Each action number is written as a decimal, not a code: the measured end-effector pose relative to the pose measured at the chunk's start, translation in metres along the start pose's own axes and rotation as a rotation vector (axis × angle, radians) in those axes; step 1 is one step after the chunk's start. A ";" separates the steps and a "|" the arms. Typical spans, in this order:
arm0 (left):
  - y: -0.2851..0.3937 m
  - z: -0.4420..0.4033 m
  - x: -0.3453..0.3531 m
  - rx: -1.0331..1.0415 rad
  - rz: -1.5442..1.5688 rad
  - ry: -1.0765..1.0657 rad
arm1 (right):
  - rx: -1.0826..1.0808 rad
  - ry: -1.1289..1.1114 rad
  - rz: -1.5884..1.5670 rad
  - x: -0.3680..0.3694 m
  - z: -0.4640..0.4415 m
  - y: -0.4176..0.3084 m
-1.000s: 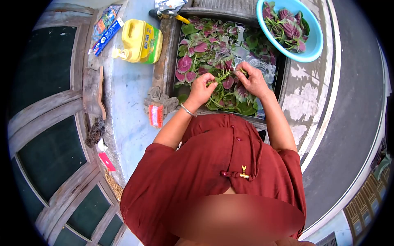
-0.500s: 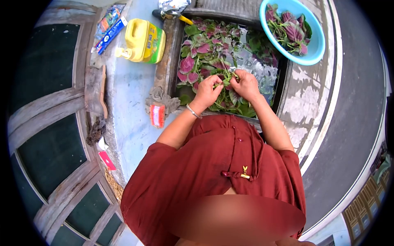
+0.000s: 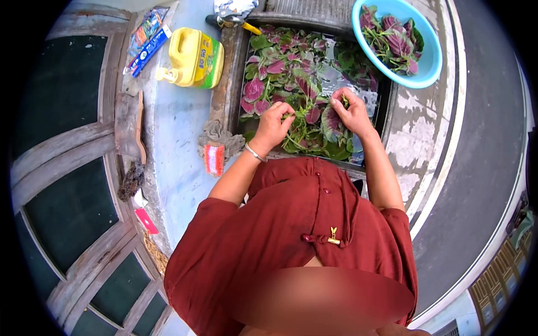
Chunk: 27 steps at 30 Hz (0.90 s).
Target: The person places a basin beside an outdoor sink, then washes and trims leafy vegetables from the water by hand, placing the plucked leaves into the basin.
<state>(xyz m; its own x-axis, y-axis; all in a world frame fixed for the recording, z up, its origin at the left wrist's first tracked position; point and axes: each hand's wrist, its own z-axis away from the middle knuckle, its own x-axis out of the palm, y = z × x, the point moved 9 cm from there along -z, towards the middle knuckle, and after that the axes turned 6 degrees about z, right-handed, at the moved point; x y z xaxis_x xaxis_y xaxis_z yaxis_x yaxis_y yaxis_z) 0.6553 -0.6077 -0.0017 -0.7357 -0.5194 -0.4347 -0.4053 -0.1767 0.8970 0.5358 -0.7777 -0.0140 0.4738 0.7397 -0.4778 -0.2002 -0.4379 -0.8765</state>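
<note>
Purple-and-green amaranth leaves (image 3: 274,67) float and lie in a dark-edged sink (image 3: 386,106) of water. Over the left part of the leaves, my left hand (image 3: 272,129), with a bracelet at the wrist, has its fingertips pinched together; what they hold, if anything, is too small to make out. To its right, my right hand (image 3: 354,115) pinches an amaranth sprig, a bit of green showing at the fingertips. A large purple-centred leaf (image 3: 333,123) is just below those fingers. The two hands are apart, with loose stems between them.
A light-blue basin (image 3: 434,61) holding amaranth sits at the sink's far right corner. On the left ledge stand a yellow pump jug (image 3: 188,53), a grey rag (image 3: 216,134) and a red-and-white scrubbing sponge (image 3: 213,160). A yellow-handled tool (image 3: 251,28) lies at the far left corner.
My hands were close together over the stems and have moved apart, the left one leftward, the right one rightward with the sprig. The leaves between them are now more exposed.
</note>
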 end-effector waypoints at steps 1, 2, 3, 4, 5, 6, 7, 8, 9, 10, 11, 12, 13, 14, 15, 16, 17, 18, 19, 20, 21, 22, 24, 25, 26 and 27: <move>0.000 0.000 0.003 -0.011 -0.022 -0.045 | -0.072 -0.043 0.128 0.000 -0.003 -0.024; -0.001 -0.001 0.006 -0.022 -0.044 -0.090 | -0.133 -0.089 0.201 0.006 -0.005 -0.036; 0.001 -0.001 0.006 -0.022 -0.045 -0.092 | -0.194 -0.135 0.275 0.013 -0.005 -0.045; 0.006 -0.001 0.008 0.029 -0.143 -0.112 | -0.193 -0.133 0.273 0.015 -0.007 -0.050; 0.012 -0.001 0.011 0.081 -0.240 -0.132 | -0.217 -0.220 0.374 0.025 -0.007 -0.054; 0.015 -0.001 0.011 0.083 -0.240 -0.135 | -0.240 -0.307 0.474 0.035 -0.005 -0.055; 0.019 -0.002 0.012 0.096 -0.285 -0.150 | -0.238 -0.305 0.474 0.036 -0.006 -0.053; 0.023 -0.002 0.013 0.109 -0.330 -0.162 | -0.276 -0.341 0.530 0.043 -0.007 -0.052; 0.024 -0.002 0.012 0.110 -0.331 -0.162 | -0.314 -0.379 0.586 0.049 -0.006 -0.051; 0.027 -0.003 0.012 0.121 -0.350 -0.163 | -0.316 -0.379 0.586 0.050 -0.007 -0.050; 0.028 -0.003 0.012 0.133 -0.370 -0.163 | -0.344 -0.381 0.586 0.052 -0.007 -0.052; 0.028 -0.002 0.013 0.132 -0.371 -0.162 | -0.372 -0.384 0.587 0.054 -0.006 -0.054; 0.026 -0.001 0.013 0.126 -0.380 -0.162 | -0.372 -0.385 0.587 0.057 -0.005 -0.053; 0.024 -0.001 0.014 0.121 -0.389 -0.162 | -0.343 -0.379 0.615 0.062 -0.004 -0.049; 0.023 0.000 0.015 0.122 -0.387 -0.162 | -0.313 -0.372 0.645 0.065 -0.003 -0.045; 0.021 0.000 0.016 0.110 -0.378 -0.154 | -0.252 -0.327 0.622 0.063 -0.003 -0.042; 0.020 0.000 0.015 0.098 -0.371 -0.145 | -0.252 -0.329 0.625 0.066 -0.002 -0.037; 0.021 0.000 0.015 0.097 -0.370 -0.142 | -0.106 -0.209 0.634 0.056 -0.007 -0.023; 0.022 0.000 0.013 0.094 -0.366 -0.136 | 0.039 -0.090 0.638 0.045 -0.009 -0.008; 0.022 0.001 0.011 0.089 -0.364 -0.129 | 0.163 -0.042 0.510 0.037 -0.011 0.009; 0.021 0.001 0.008 0.086 -0.367 -0.126 | 0.310 -0.097 0.338 0.032 -0.011 0.022; 0.017 0.002 0.006 0.059 -0.353 -0.121 | 0.247 -0.058 0.220 0.025 -0.012 0.013; 0.013 0.003 0.005 0.034 -0.335 -0.119 | -0.083 0.063 0.069 0.011 -0.015 -0.011; 0.011 0.003 0.005 0.029 -0.337 -0.125 | -0.079 0.064 0.072 0.009 -0.013 -0.007; 0.010 0.002 0.006 0.026 -0.342 -0.129 | -0.095 0.005 0.096 0.012 -0.012 -0.005; 0.010 0.001 0.006 0.028 -0.341 -0.130 | -0.110 -0.055 0.118 0.015 -0.012 -0.010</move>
<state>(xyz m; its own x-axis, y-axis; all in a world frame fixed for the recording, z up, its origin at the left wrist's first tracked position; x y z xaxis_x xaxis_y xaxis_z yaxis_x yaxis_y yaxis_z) 0.6458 -0.6116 0.0048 -0.6175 -0.3237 -0.7169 -0.6528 -0.2975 0.6967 0.5552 -0.7687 -0.0119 0.4041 0.7053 -0.5825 -0.1551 -0.5748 -0.8035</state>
